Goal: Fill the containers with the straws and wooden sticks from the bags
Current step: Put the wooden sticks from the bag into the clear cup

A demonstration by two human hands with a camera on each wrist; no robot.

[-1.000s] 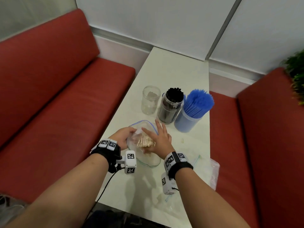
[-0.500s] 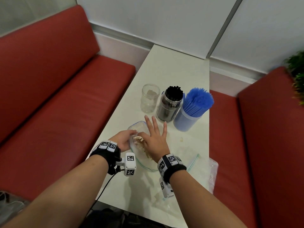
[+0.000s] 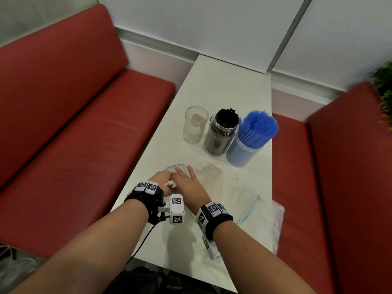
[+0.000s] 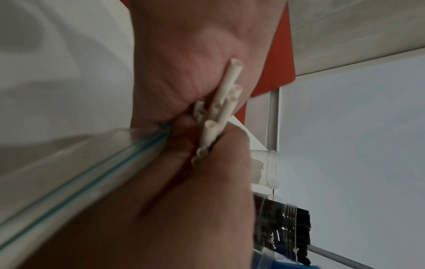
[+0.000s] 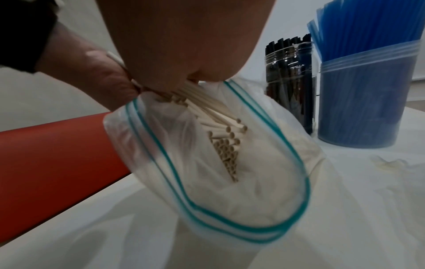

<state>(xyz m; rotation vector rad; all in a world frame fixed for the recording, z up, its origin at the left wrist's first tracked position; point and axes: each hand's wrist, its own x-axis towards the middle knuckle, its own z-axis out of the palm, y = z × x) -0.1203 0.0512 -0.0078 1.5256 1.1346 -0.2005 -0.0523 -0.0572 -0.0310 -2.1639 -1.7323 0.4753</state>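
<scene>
On a white table (image 3: 229, 85) between red benches (image 3: 74, 124), both hands apparently grip pale sticks (image 5: 220, 127).

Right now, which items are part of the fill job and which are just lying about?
In play:
- wooden sticks, held by right hand
- zip bag, its mouth held by left hand
- empty clear jar
- black straw jar
- blue straw container

Lying about:
- flat spent bag
- red benches
- plant
</scene>
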